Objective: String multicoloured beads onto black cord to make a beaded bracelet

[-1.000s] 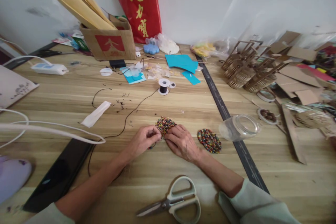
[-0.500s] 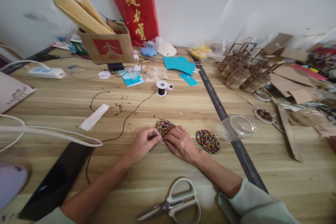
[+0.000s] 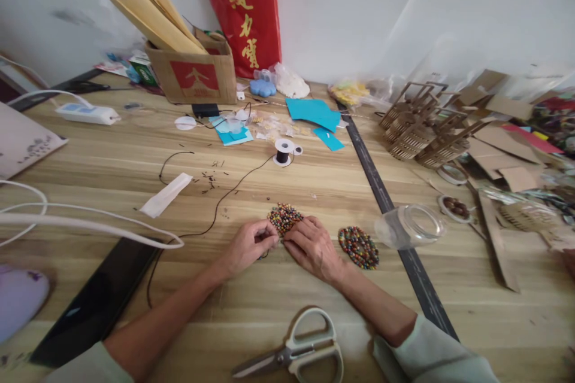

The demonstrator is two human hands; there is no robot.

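Head view. The left hand (image 3: pixel 245 245) is lying on the wooden table (image 3: pixel 314 185) with its fingers curled and the fingertips pinching at the near left edge of a round beaded disc (image 3: pixel 284 217). The right hand (image 3: pixel 312 245) is resting palm down just beside it, fingers bent and pressing against the near right edge of the same disc. The fingertips of both hands are meeting at the disc's near rim, so the disc is sitting flat on the table directly beyond the two hands, near the table's middle. A thin black cord (image 3: pixel 224 197) is running from the left hand's side across the table to a small spool (image 3: pixel 283 151) farther back.

A second beaded disc (image 3: pixel 358 246) is lying just to the right of the right hand, apart from it. A clear plastic jar (image 3: pixel 409 225) is lying on its side beyond that, over a dark seam in the table. A pair of scissors (image 3: pixel 299 350) with pale handles is lying closed at the near edge, between the two forearms. A white paper strip (image 3: pixel 165 195) is lying to the left, and a cardboard box (image 3: pixel 194 75) is standing at the back against the wall.
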